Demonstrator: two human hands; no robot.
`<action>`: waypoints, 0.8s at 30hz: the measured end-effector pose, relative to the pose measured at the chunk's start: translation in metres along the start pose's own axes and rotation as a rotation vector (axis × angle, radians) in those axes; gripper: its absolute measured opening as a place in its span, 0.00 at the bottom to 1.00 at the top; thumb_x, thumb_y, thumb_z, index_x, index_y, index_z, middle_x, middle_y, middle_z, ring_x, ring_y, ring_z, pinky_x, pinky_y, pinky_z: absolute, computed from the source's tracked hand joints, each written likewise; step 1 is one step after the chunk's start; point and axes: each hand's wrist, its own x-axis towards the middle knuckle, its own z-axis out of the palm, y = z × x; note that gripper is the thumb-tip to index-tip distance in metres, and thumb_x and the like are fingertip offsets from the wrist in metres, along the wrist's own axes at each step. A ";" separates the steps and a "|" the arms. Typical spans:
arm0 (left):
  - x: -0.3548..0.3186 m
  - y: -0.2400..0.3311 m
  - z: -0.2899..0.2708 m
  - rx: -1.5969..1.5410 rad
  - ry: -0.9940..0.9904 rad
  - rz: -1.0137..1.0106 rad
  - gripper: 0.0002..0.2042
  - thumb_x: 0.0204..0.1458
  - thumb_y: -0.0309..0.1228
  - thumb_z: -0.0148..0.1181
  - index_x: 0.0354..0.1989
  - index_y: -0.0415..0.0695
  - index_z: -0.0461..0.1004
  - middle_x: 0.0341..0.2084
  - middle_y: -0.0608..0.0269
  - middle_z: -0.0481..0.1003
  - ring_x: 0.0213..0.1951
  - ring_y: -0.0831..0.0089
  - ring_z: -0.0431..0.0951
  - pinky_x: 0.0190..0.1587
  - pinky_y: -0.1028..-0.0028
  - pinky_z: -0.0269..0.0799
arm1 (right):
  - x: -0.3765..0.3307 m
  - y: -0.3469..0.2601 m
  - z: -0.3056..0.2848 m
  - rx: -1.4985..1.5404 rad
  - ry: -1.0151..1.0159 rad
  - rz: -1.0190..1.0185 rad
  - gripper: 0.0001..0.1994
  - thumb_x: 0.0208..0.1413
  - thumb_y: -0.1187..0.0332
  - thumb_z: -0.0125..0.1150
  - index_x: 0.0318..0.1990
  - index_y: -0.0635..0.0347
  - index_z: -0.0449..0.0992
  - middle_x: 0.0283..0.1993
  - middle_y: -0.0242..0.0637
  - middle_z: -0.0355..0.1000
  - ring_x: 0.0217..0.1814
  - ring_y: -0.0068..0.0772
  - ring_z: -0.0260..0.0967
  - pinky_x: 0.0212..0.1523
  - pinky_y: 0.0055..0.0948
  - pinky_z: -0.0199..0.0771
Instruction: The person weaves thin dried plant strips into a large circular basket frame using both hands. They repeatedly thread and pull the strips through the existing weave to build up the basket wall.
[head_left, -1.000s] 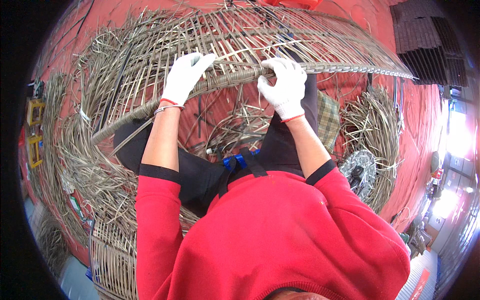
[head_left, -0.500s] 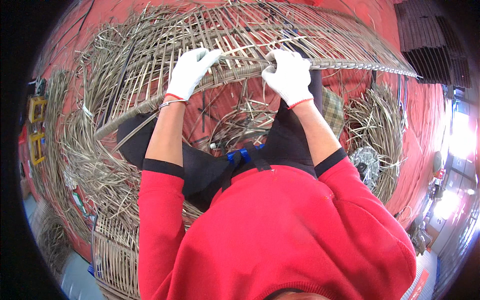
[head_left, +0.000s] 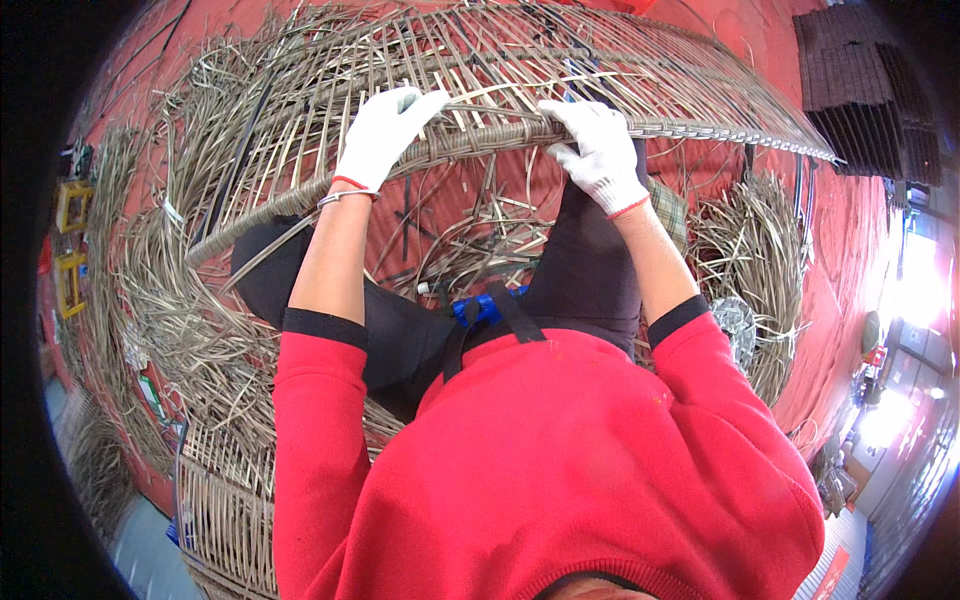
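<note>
Across my lap stands a large woven wicker panel (head_left: 470, 143), its thick edge wrapped with flat brown strands and its open bars fanning away at the far side. My left hand (head_left: 388, 132), in a white knit glove, is closed over the edge left of centre. A loose strand (head_left: 495, 112) runs along the edge between my two hands. My right hand (head_left: 600, 152), also gloved, grips the edge right of centre, with the index finger on top and the thumb below. The undersides of both grips are hidden.
Loose strands (head_left: 200, 320) are heaped at the left, and a tied bundle (head_left: 755, 270) lies at the right. Another slatted wicker piece (head_left: 225, 510) is at the lower left. Dark ribbed sheets (head_left: 850, 90) are stacked far right. Yellow frames (head_left: 72, 205) stand far left on the red floor covering.
My right hand has shifted slightly right and its fingers have turned along the edge. My left hand stays at nearly the same spot on the panel.
</note>
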 end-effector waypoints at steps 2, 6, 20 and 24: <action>0.001 0.000 0.000 -0.008 -0.014 -0.033 0.24 0.60 0.54 0.59 0.32 0.41 0.83 0.20 0.60 0.75 0.26 0.71 0.72 0.35 0.68 0.67 | 0.004 0.009 0.000 0.003 -0.003 -0.044 0.33 0.42 0.66 0.74 0.61 0.43 0.75 0.51 0.31 0.78 0.54 0.39 0.73 0.56 0.38 0.67; 0.004 -0.002 0.000 -0.003 -0.021 -0.040 0.24 0.60 0.54 0.60 0.30 0.41 0.82 0.19 0.61 0.74 0.25 0.72 0.70 0.34 0.68 0.66 | 0.008 0.020 0.004 -0.019 -0.029 -0.106 0.34 0.39 0.65 0.77 0.60 0.42 0.76 0.48 0.30 0.78 0.50 0.38 0.74 0.52 0.39 0.69; 0.002 -0.006 0.005 -0.277 0.012 -0.066 0.13 0.62 0.40 0.65 0.35 0.42 0.83 0.25 0.75 0.76 0.30 0.86 0.67 0.34 0.78 0.62 | -0.040 -0.013 -0.011 0.108 0.435 0.249 0.24 0.44 0.63 0.77 0.52 0.50 0.81 0.50 0.36 0.78 0.55 0.42 0.75 0.56 0.38 0.75; 0.005 -0.005 0.005 -0.442 0.084 -0.051 0.10 0.63 0.37 0.63 0.35 0.43 0.84 0.27 0.79 0.76 0.31 0.89 0.68 0.36 0.82 0.61 | -0.060 -0.045 0.008 0.428 0.416 0.555 0.16 0.52 0.67 0.73 0.50 0.55 0.81 0.45 0.36 0.79 0.44 0.31 0.80 0.46 0.31 0.81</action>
